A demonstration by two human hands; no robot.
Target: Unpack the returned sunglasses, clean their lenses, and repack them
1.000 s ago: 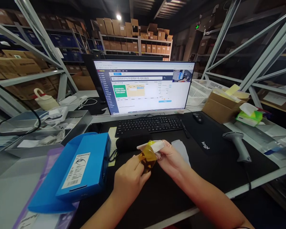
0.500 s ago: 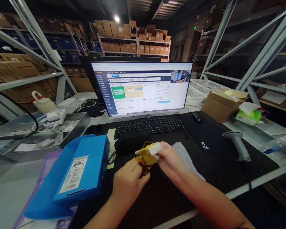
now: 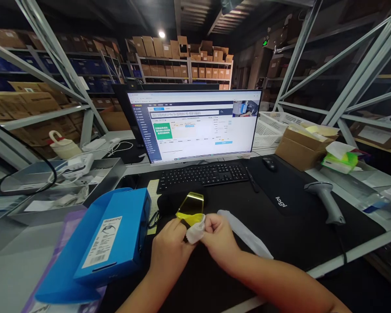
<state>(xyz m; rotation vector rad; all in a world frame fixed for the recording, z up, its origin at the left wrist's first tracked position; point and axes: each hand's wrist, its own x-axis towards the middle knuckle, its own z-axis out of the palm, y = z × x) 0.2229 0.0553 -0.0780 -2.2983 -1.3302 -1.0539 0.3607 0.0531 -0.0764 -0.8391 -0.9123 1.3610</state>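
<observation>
Warehouse racks surround the white-edged counter (image 3: 345, 256). Your left fingers (image 3: 179, 230) and right fingers (image 3: 211, 224) pinch a soft white cloth (image 3: 195, 230) around the yellow-tinted clear plastic lens (image 3: 190, 206), held above the counter. Looks like wiping, so next, rub the cloth up its bare top.

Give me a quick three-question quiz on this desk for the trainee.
1. Which hand is nearer the blue box: the left hand or the right hand?
2. True or false: the white cloth touches the yellow transparent piece.
3. What grey handheld device lies to the right of the logi mat?

Key: 1. left hand; 2. true; 3. barcode scanner.
</observation>
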